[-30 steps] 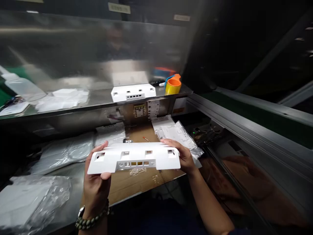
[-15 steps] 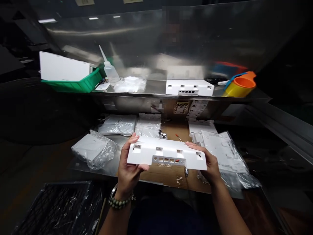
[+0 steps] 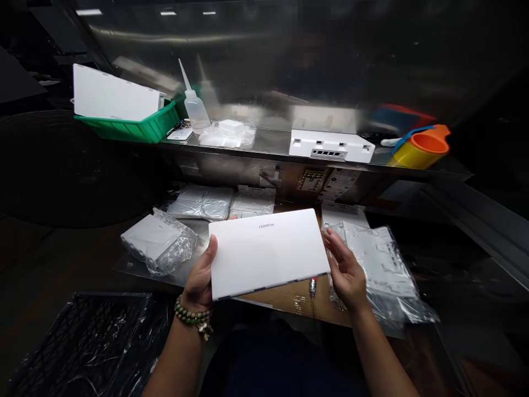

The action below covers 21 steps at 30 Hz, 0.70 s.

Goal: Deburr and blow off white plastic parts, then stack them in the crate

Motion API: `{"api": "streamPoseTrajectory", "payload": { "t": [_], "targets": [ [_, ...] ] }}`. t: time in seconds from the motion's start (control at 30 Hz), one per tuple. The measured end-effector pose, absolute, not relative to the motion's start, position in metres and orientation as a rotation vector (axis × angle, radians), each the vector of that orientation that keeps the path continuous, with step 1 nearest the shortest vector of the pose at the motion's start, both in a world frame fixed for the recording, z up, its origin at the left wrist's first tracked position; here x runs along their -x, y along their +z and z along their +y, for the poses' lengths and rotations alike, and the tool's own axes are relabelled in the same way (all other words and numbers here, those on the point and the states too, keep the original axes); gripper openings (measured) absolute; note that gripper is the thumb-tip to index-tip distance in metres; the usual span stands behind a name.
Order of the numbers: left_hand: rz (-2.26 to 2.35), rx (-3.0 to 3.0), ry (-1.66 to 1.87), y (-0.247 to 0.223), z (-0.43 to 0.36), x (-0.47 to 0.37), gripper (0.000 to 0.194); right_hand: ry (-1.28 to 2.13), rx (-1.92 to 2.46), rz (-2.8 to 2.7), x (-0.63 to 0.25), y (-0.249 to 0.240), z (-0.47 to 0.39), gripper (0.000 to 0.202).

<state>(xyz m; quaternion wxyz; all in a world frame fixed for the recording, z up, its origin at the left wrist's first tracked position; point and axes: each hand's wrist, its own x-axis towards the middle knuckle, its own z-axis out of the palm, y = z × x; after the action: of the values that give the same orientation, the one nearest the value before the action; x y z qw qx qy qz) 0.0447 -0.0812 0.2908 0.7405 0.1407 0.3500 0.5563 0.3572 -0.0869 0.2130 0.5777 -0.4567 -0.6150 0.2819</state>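
A flat white router housing (image 3: 268, 256), with HUAWEI printed upside down along its far edge, is held above the bench. My left hand (image 3: 200, 275) grips its left end, thumb on the upper face and the other fingers mostly hidden behind. Close by the right end is my right hand (image 3: 346, 270), its fingers apart and slightly bent; any contact with the edge is hard to make out. Beneath the housing lies a brown cardboard sheet (image 3: 289, 300), and a metal-tipped tool (image 3: 313, 285) shows just past the housing's lower right corner.
Bagged white panels lie left (image 3: 155, 240) and right (image 3: 378, 259). On the shelf (image 3: 264, 151) stand a green bin (image 3: 136, 128), a squeeze bottle (image 3: 197, 113), another white housing (image 3: 330, 146) and a yellow-orange cup (image 3: 425, 151). A black crate (image 3: 82, 342) sits lower left.
The housing has turned from its port side to its smooth printed face. My right hand has loosened from its right end, while the left keeps hold. The view has shifted slightly.
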Motion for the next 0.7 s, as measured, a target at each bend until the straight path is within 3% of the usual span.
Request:
{"api": "streamPoseTrajectory", "payload": {
  "t": [0.13,0.43,0.57,0.7],
  "targets": [
    [0.684,-0.386,1.224,0.298,-0.087,-0.044,0.074,0.946,1.164,-1.251,-0.354,0.223,-0.098,0.036],
    [0.656,-0.455,1.187,0.296,-0.088,-0.041,0.081,0.973,1.166,-1.251,-0.353,0.241,-0.11,0.033],
    [0.868,-0.527,1.226,0.29,-0.083,-0.038,0.074,1.024,1.152,-1.234,-0.352,0.239,-0.113,0.031],
    [1.232,-0.867,1.395,0.269,-0.066,-0.037,0.054,0.998,1.167,-1.318,-0.349,0.223,-0.108,0.024]
  ]
}}
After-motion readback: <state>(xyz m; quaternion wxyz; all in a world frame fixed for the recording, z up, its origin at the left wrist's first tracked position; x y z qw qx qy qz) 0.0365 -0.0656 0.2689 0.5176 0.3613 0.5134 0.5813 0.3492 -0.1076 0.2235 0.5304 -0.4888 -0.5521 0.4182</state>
